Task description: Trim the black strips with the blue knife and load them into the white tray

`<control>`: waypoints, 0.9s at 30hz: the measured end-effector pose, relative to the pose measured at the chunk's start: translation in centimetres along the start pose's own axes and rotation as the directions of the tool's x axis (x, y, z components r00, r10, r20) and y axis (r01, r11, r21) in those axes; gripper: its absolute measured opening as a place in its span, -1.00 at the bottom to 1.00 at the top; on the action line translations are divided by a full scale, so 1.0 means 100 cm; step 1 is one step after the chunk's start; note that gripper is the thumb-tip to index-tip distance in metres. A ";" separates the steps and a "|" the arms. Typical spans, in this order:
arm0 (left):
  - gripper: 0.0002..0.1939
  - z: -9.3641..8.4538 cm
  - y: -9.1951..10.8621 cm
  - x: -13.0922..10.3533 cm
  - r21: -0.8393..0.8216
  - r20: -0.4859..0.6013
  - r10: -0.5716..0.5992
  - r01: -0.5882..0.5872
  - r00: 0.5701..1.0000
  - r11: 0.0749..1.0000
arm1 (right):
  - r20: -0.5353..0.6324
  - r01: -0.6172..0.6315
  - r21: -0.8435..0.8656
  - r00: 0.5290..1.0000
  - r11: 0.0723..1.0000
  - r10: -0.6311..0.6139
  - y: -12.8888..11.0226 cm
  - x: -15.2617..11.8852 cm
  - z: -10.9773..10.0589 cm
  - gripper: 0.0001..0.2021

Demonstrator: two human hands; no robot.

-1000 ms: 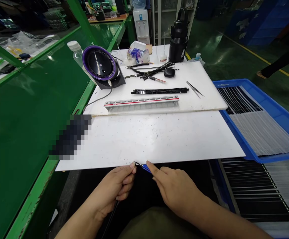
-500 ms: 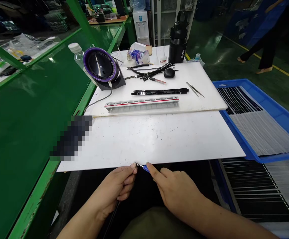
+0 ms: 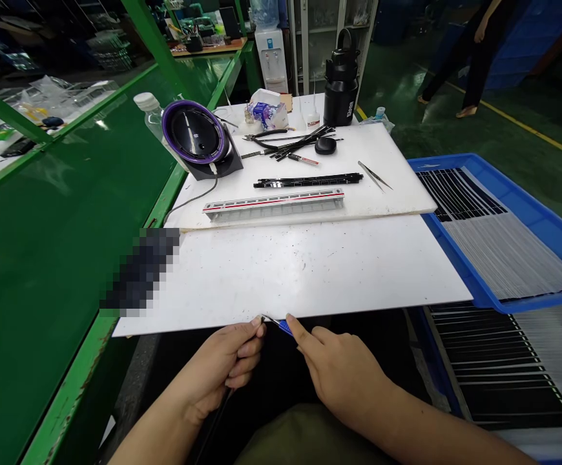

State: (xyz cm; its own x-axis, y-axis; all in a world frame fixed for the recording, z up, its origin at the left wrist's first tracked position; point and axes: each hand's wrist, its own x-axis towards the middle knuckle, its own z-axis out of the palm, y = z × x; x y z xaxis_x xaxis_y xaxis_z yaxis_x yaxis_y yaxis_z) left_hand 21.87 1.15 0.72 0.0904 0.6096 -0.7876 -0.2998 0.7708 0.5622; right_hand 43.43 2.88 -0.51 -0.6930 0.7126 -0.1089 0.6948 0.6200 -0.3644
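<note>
At the table's front edge, my left hand (image 3: 227, 361) is closed round a thin black strip (image 3: 219, 413). The strip's end shows between thumb and forefinger, and its length hangs down below the fist. My right hand (image 3: 342, 371) grips a craft knife (image 3: 285, 327) with a blue handle, forefinger stretched along it. The knife's tip meets the strip's end at my left thumb. Beyond my hands, a white train carriage shell (image 3: 274, 205) with a red stripe lies on a foam board (image 3: 392, 181). Behind it rests a bundle of black strips (image 3: 307, 181).
Tweezers (image 3: 374, 174), pliers (image 3: 266, 137), more loose strips, a black case (image 3: 325, 146) and a purple-rimmed fan (image 3: 196, 132) stand on the board. A black flask (image 3: 341, 84) is at the back. Blue trays (image 3: 547, 223) of strips sit at right. A person (image 3: 479, 58) walks behind.
The view has shifted slightly. Both hands keep nearly the same pose, with the knife tip still at the strip's end. The person in the background has moved left.
</note>
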 end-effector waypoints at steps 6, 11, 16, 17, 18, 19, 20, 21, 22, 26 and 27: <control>-0.60 0.005 -0.001 0.000 0.014 -0.037 -0.005 0.005 0.999 1.000 | 0.022 -0.013 0.042 1.000 0.999 0.012 -0.001 -0.001 -0.007 -0.45; -0.55 0.007 0.000 -0.001 0.015 -0.046 0.008 -0.008 0.999 1.000 | 0.010 0.015 -0.030 1.000 0.999 -0.015 -0.004 -0.003 -0.006 -0.39; -0.54 0.006 0.002 -0.001 -0.001 -0.042 0.003 -0.003 0.999 1.000 | -0.013 0.037 -0.159 0.999 0.987 -0.040 -0.011 -0.006 0.001 -0.26; -0.54 0.006 0.002 -0.001 -0.007 -0.036 0.003 -0.004 0.999 1.000 | -0.017 0.032 -0.173 0.999 0.984 -0.035 -0.011 -0.006 0.003 -0.25; -0.55 0.006 0.002 -0.001 -0.015 -0.029 0.004 -0.004 1.000 1.000 | -0.022 0.023 -0.179 0.999 0.984 -0.028 -0.011 -0.006 0.005 -0.25; -0.56 0.006 0.002 -0.002 -0.023 -0.023 0.004 -0.004 1.000 1.000 | -0.030 0.012 -0.173 0.999 0.985 -0.017 -0.010 -0.006 0.006 -0.26; -0.58 0.006 0.002 -0.003 -0.032 -0.022 0.005 -0.006 1.000 0.999 | -0.035 0.000 -0.150 0.999 0.989 -0.006 -0.008 -0.006 0.007 -0.30; -0.59 0.007 0.001 -0.005 -0.037 -0.029 0.009 -0.011 1.000 0.999 | -0.040 -0.012 -0.111 0.999 0.994 0.007 -0.006 -0.006 0.007 -0.34; -0.61 0.008 0.000 -0.007 -0.038 -0.039 0.016 -0.018 0.999 0.999 | -0.047 -0.023 -0.057 0.999 0.998 0.021 -0.003 -0.006 0.006 -0.40; -0.66 0.013 -0.004 -0.016 -0.014 -0.045 0.044 -0.045 0.998 0.999 | -0.066 -0.042 0.161 0.996 0.986 0.053 0.005 -0.008 -0.005 -0.54; -0.66 0.014 -0.004 -0.017 -0.021 -0.044 0.037 -0.038 0.998 0.999 | -0.060 -0.045 0.177 0.997 0.983 0.056 0.006 -0.008 -0.009 -0.55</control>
State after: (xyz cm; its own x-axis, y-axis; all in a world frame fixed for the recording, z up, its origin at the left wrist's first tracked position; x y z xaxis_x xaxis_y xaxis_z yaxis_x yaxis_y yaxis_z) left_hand 23.14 0.01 2.20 0.0370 0.6285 -0.7770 -0.3232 0.7432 0.5858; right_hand 44.60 2.98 0.17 -0.6401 0.7647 -0.0738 0.6803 0.5195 -0.5170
